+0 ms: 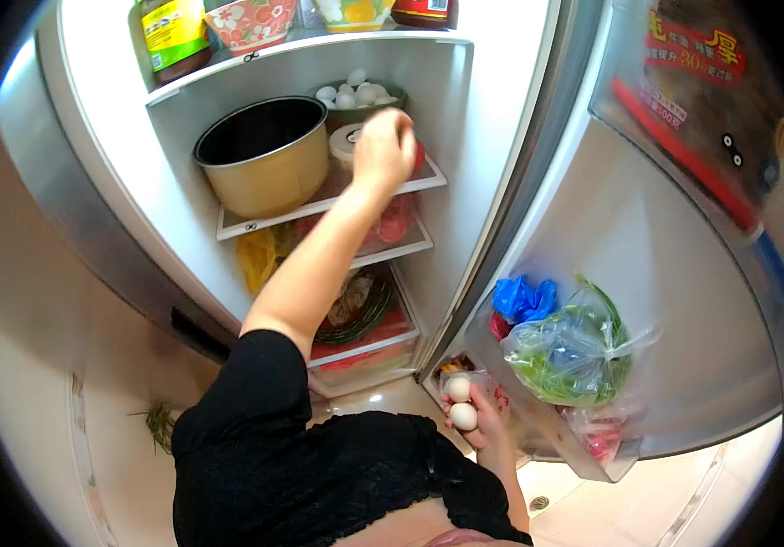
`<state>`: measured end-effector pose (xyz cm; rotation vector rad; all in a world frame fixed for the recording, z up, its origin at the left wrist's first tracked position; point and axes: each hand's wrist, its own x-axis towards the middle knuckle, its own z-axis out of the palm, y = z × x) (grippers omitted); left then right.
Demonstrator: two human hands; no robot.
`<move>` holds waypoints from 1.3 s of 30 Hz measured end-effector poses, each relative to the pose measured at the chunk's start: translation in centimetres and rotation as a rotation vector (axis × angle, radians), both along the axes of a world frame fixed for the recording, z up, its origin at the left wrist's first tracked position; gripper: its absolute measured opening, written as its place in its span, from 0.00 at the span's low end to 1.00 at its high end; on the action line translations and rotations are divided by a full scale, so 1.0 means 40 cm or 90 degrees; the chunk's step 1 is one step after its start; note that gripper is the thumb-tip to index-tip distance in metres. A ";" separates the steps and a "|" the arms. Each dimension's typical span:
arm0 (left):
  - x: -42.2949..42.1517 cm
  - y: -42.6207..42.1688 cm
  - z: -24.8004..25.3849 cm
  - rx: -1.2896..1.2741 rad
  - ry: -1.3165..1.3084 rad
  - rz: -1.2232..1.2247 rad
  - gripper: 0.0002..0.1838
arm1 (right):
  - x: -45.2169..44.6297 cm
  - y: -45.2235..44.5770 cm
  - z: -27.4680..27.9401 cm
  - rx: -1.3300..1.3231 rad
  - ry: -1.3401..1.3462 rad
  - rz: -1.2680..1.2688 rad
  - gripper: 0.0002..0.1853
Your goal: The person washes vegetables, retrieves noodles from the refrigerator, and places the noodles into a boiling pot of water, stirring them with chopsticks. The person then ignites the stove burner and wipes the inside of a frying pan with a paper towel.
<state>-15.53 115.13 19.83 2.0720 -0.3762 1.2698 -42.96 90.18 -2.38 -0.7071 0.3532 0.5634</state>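
Observation:
My left hand (385,150) reaches into the fridge, just in front of a dark bowl (375,114) heaped with several white eggs (347,98). Its fingers are bent and a little apart, and I see nothing in them. Beneath this hand, partly covered by it, is a white-lidded container (344,140). A large tan pot (269,178) with a black inside stands on the same shelf, to the left. Low by the open door, my right hand (485,424) is palm up, with its fingers curled round two pale eggs (464,417).
The fridge door (702,301) stands open on the right, its bins holding a bag of greens (574,356), a blue bag (524,299) and a large brown packet (715,100). Bottles and patterned bowls (251,25) line the top shelf. Lower shelves hold a yellow bag (258,260) and a dark basket (360,314).

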 end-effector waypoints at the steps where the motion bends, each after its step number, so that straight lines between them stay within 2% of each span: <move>1: 0.076 0.015 0.006 -0.016 -0.016 0.072 0.06 | -0.004 0.000 -0.013 0.000 -0.001 -0.006 0.21; 3: 0.203 0.043 0.024 0.030 0.119 0.233 0.11 | -0.010 0.007 -0.028 0.005 -0.022 -0.013 0.19; 5: 0.328 0.095 0.028 0.110 0.235 0.311 0.18 | -0.016 0.013 -0.012 -0.008 -0.021 -0.029 0.19; 7: 0.394 0.121 0.036 0.143 0.330 0.396 0.21 | -0.023 0.016 -0.004 -0.045 -0.025 -0.047 0.19; 9: 0.433 0.134 0.043 0.139 0.424 0.408 0.22 | -0.025 0.012 0.000 -0.065 -0.043 -0.062 0.19; 13: 0.462 0.156 0.043 0.164 0.482 0.375 0.21 | -0.038 0.014 -0.032 -0.058 -0.019 -0.081 0.21; 15: 0.502 0.171 0.033 0.181 0.425 0.405 0.21 | -0.030 0.024 -0.026 -0.083 -0.067 -0.075 0.22; 17: 0.441 0.146 0.067 0.157 0.386 0.413 0.22 | -0.018 0.029 -0.016 -0.102 -0.064 -0.067 0.25; 19: 0.360 0.118 0.102 -0.021 0.245 0.232 0.25 | -0.005 0.034 -0.024 -0.115 -0.122 -0.044 0.28; 21: 0.215 0.071 0.098 -0.016 0.055 0.169 0.22 | 0.011 0.044 -0.025 -0.109 -0.155 -0.040 0.29; 23: 0.018 0.025 0.051 -0.146 0.039 -0.096 0.21 | 0.026 0.059 -0.003 -0.100 -0.185 -0.026 0.30; 24: -0.057 0.004 0.002 -0.142 0.008 -0.189 0.20 | 0.033 0.061 -0.007 -0.095 -0.210 -0.021 0.32; 25: -0.155 -0.014 -0.045 -0.167 0.116 -0.285 0.19 | 0.041 0.073 0.021 -0.074 -0.236 -0.024 0.35; 26: -0.241 -0.014 -0.186 0.093 0.068 -0.360 0.20 | 0.035 0.094 0.061 -0.041 -0.258 -0.035 0.35; 28: -0.346 -0.036 -0.314 0.074 0.308 -0.530 0.21 | 0.046 0.109 0.087 -0.010 -0.290 -0.050 0.36; 29: -0.387 -0.041 -0.351 0.121 0.373 -0.583 0.21 | 0.048 0.111 0.078 0.005 -0.309 -0.056 0.36; 31: -0.432 -0.047 -0.420 0.165 0.383 -0.643 0.23 | 0.053 0.108 0.052 0.018 -0.329 -0.057 0.37; 32: -0.451 -0.052 -0.427 0.162 0.365 -0.616 0.25 | 0.054 0.102 0.033 0.019 -0.317 -0.053 0.37; 34: -0.466 -0.050 -0.421 0.161 0.346 -0.585 0.26 | 0.052 0.106 0.012 0.022 -0.308 -0.046 0.37; 37: -0.479 -0.049 -0.400 0.174 0.405 -0.555 0.29 | 0.044 0.114 0.006 0.029 -0.287 -0.047 0.37; 39: -0.471 -0.052 -0.397 0.207 0.455 -0.626 0.29 | 0.038 0.118 0.012 0.042 -0.288 -0.045 0.37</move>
